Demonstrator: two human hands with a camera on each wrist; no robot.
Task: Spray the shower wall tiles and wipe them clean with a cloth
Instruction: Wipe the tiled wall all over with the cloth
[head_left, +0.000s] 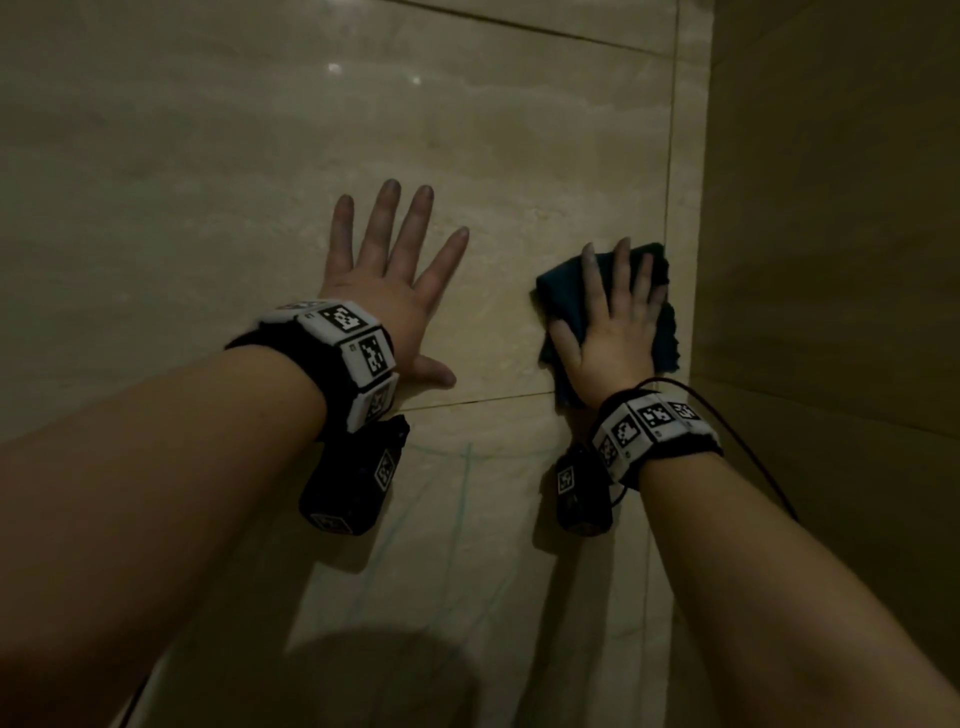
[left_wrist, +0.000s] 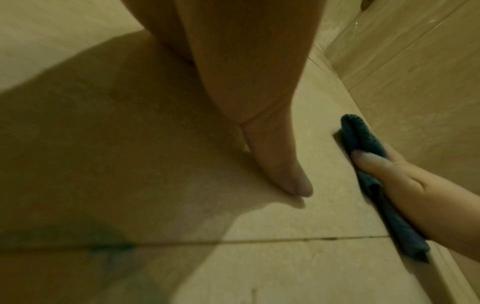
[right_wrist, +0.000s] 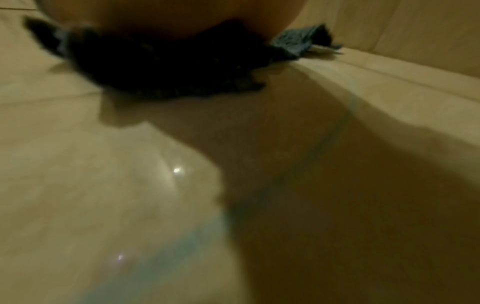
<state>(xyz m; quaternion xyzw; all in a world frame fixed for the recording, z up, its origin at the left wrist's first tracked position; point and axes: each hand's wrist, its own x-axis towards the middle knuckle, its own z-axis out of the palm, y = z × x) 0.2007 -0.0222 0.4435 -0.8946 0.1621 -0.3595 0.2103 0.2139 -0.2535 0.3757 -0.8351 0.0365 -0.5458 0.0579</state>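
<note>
**Soft cloth flat on glossy tile, close to the corner**

The right hand (head_left: 608, 332) presses the dark cloth (head_left: 660, 332) flat to the wall tiles (head_left: 493, 130), fingers straight and spread over it. It looks limp and light, best held under the palm. The left hand (head_left: 387, 291) rests open, fingers splayed, on bare tile just left. The side wall (head_left: 831, 208) crowds the right; bluish streaks (head_left: 467, 483) run below.

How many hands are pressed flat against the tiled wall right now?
2. The left hand is spread bare on the wall tile; the right hand presses the dark cloth against it, near the corner.
</note>
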